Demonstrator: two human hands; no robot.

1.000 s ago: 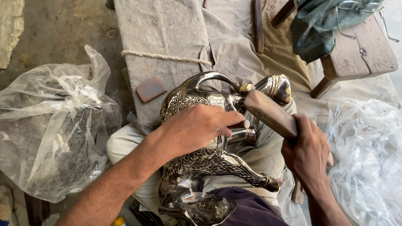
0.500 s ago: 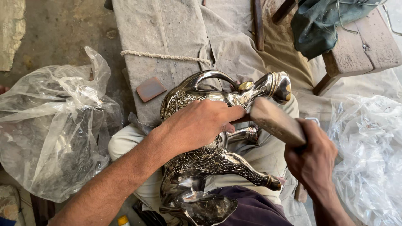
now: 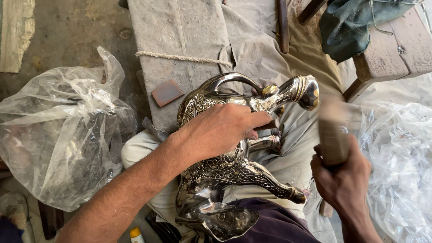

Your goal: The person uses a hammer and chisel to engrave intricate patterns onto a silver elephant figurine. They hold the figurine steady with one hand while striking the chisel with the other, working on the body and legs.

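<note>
At the bottom centre of the frame, an engraved silver metal animal figure (image 3: 225, 175) lay across the person's lap, its legs reaching toward the lower right and its curved neck and head toward the upper centre. The left hand (image 3: 220, 130) pressed down on the figure's body, fingers curled around a thin dark tool that was mostly hidden. At the lower right, the right hand (image 3: 344, 180) gripped a blurred wooden mallet (image 3: 332, 132), closed tight on its handle, just beside the figure's head. Crumpled clear plastic bags (image 3: 63, 135) sat at the left. Farther up, a small flat reddish-brown stone (image 3: 167, 92) rested on a grey cloth-covered block (image 3: 180, 31), and a wooden stool (image 3: 396, 49) stood at the upper right.
</note>
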